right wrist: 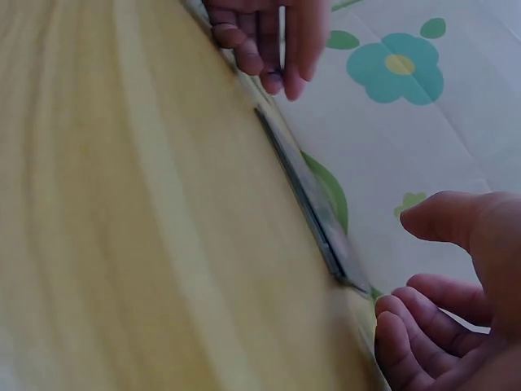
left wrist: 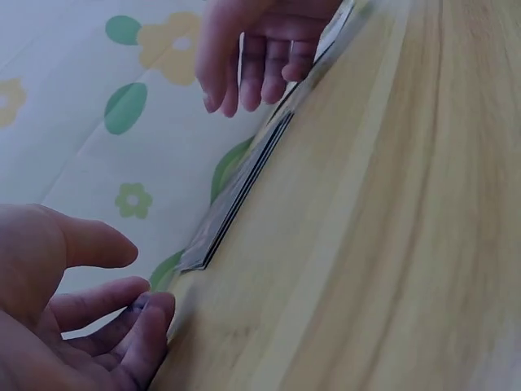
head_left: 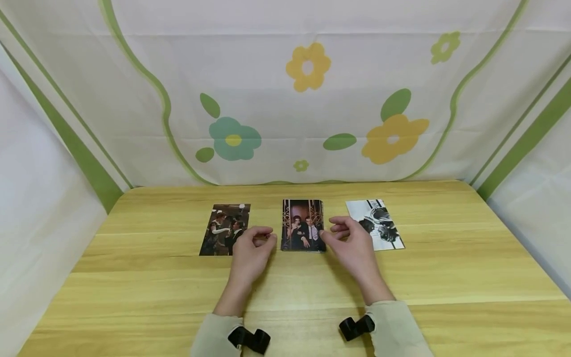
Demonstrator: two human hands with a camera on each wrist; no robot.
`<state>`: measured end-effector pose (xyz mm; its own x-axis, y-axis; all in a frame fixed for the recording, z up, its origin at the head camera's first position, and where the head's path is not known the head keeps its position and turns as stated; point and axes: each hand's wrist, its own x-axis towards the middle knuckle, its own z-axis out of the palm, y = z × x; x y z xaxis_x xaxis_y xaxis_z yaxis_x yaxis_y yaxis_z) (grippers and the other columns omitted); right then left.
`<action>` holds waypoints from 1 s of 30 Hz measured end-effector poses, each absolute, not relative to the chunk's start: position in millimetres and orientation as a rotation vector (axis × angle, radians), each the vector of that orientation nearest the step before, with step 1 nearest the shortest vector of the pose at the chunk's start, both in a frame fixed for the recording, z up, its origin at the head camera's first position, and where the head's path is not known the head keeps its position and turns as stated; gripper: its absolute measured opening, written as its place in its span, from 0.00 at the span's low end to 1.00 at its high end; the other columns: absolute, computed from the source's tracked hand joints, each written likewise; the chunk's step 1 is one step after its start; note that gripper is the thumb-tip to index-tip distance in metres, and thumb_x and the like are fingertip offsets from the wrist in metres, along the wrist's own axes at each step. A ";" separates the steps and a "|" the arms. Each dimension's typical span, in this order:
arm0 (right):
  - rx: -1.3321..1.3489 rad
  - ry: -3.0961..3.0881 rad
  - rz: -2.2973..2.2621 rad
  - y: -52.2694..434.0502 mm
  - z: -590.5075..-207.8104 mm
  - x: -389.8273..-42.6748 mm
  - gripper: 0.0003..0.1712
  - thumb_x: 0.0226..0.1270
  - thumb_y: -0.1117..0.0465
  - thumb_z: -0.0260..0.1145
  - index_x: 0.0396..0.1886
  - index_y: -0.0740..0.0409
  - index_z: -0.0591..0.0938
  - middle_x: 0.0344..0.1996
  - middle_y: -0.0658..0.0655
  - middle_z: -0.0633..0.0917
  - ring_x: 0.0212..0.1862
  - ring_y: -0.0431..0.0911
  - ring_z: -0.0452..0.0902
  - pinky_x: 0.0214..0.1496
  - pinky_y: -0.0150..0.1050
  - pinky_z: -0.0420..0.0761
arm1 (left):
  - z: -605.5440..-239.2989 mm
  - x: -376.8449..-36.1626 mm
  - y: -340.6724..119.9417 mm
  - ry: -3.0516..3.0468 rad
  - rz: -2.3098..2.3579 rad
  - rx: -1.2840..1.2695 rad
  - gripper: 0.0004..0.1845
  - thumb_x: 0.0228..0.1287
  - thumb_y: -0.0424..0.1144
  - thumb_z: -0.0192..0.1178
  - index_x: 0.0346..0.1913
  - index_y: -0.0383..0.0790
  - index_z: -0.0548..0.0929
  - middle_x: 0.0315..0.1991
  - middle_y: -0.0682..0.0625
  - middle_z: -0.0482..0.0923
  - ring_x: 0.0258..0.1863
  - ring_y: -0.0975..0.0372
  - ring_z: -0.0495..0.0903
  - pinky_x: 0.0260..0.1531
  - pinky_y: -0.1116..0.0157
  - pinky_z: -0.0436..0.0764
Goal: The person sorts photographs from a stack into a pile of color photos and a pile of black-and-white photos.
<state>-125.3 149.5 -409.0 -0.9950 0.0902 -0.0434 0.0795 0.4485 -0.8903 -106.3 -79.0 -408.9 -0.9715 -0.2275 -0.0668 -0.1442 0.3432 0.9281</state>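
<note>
A small stack of photo cards (head_left: pixel 302 225) lies in the middle of the table, its top picture showing two people before an ornate gate. My left hand (head_left: pixel 252 253) is just left of the stack, thumb and fingers apart with nothing between them. On the other side, my right hand (head_left: pixel 354 243) has its thumb tip right at the stack's right edge; its fingers are loosely bent and hold nothing. Seen low in the left wrist view, the stack (left wrist: pixel 236 195) shows several layered edges. A dark colour photo (head_left: pixel 218 230) lies partly behind the left hand.
A black-and-white photo (head_left: pixel 385 230) lies to the right, partly covered by the right hand. The wooden table (head_left: pixel 294 292) ends at a white flowered cloth (head_left: pixel 276 99) behind. Black straps with small cameras (head_left: pixel 250 339) sit on both sleeves.
</note>
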 end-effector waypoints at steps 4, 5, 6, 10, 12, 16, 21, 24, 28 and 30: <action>-0.146 -2.703 1.585 149.0 -414.4 -128.6 0.26 0.69 0.55 0.77 0.64 0.58 0.84 0.52 0.58 0.88 0.51 0.49 0.83 0.57 0.41 0.81 | -413.0 -112.3 -73.8 -2.542 -1.627 0.275 0.12 0.70 0.34 0.69 0.53 0.36 0.90 0.48 0.42 0.88 0.38 0.59 0.85 0.41 0.62 0.83; -0.139 -2.712 1.565 148.9 -415.5 -129.2 0.26 0.69 0.55 0.77 0.64 0.58 0.84 0.52 0.58 0.88 0.51 0.49 0.83 0.57 0.41 0.82 | -413.9 -113.3 -72.9 -2.551 -1.593 0.258 0.12 0.69 0.35 0.70 0.53 0.36 0.90 0.47 0.43 0.88 0.37 0.60 0.84 0.40 0.63 0.82; -0.131 -2.717 1.546 148.8 -416.6 -129.9 0.26 0.69 0.55 0.77 0.63 0.58 0.85 0.51 0.58 0.88 0.50 0.48 0.84 0.57 0.41 0.82 | -414.8 -114.3 -72.0 -2.561 -1.558 0.242 0.12 0.69 0.35 0.71 0.52 0.37 0.90 0.47 0.43 0.88 0.36 0.60 0.83 0.38 0.63 0.81; -0.083 -2.722 1.467 146.8 -421.1 -131.8 0.25 0.68 0.56 0.77 0.62 0.59 0.85 0.49 0.57 0.88 0.48 0.48 0.83 0.55 0.43 0.82 | -419.6 -115.7 -69.6 -2.608 -1.402 0.178 0.15 0.66 0.39 0.75 0.52 0.37 0.91 0.43 0.45 0.86 0.32 0.63 0.78 0.33 0.64 0.77; -0.065 -2.733 1.427 144.6 -423.7 -131.1 0.27 0.68 0.55 0.78 0.63 0.60 0.85 0.48 0.57 0.88 0.46 0.47 0.82 0.54 0.43 0.81 | -422.4 -114.0 -67.8 -2.640 -1.327 0.166 0.17 0.65 0.42 0.76 0.53 0.38 0.91 0.42 0.46 0.85 0.30 0.64 0.76 0.31 0.66 0.74; -0.055 -2.782 1.325 138.9 -428.6 -128.0 0.33 0.67 0.52 0.79 0.67 0.62 0.83 0.45 0.55 0.85 0.44 0.45 0.79 0.51 0.41 0.79 | -428.9 -107.7 -62.8 -2.706 -1.144 0.164 0.22 0.63 0.49 0.77 0.56 0.43 0.91 0.40 0.52 0.82 0.27 0.67 0.71 0.25 0.68 0.68; -0.059 -2.822 1.166 133.8 -430.8 -126.4 0.37 0.65 0.48 0.79 0.69 0.61 0.83 0.43 0.53 0.83 0.41 0.44 0.75 0.44 0.38 0.74 | -433.7 -105.0 -58.0 -2.718 -1.018 0.165 0.24 0.61 0.51 0.78 0.58 0.48 0.91 0.38 0.56 0.81 0.26 0.68 0.68 0.24 0.69 0.66; -0.046 -2.834 1.103 131.5 -430.8 -128.0 0.38 0.65 0.47 0.79 0.70 0.60 0.83 0.42 0.52 0.81 0.40 0.43 0.73 0.42 0.38 0.72 | -433.5 -106.0 -57.1 -2.698 -1.007 0.165 0.24 0.61 0.50 0.79 0.59 0.48 0.91 0.38 0.56 0.81 0.27 0.67 0.69 0.25 0.68 0.66; -0.039 -2.852 1.047 129.4 -432.7 -130.4 0.38 0.64 0.46 0.80 0.70 0.57 0.83 0.40 0.51 0.80 0.38 0.43 0.71 0.39 0.37 0.69 | -433.5 -107.4 -57.0 -2.692 -1.001 0.177 0.23 0.60 0.48 0.80 0.59 0.49 0.92 0.37 0.56 0.81 0.28 0.67 0.70 0.25 0.67 0.66; -0.045 -2.844 1.028 129.1 -433.6 -131.1 0.37 0.64 0.46 0.80 0.69 0.56 0.84 0.40 0.51 0.80 0.37 0.42 0.70 0.38 0.37 0.68 | -433.7 -108.7 -56.8 -2.692 -1.007 0.174 0.23 0.60 0.48 0.80 0.59 0.49 0.92 0.37 0.56 0.80 0.28 0.67 0.70 0.25 0.67 0.65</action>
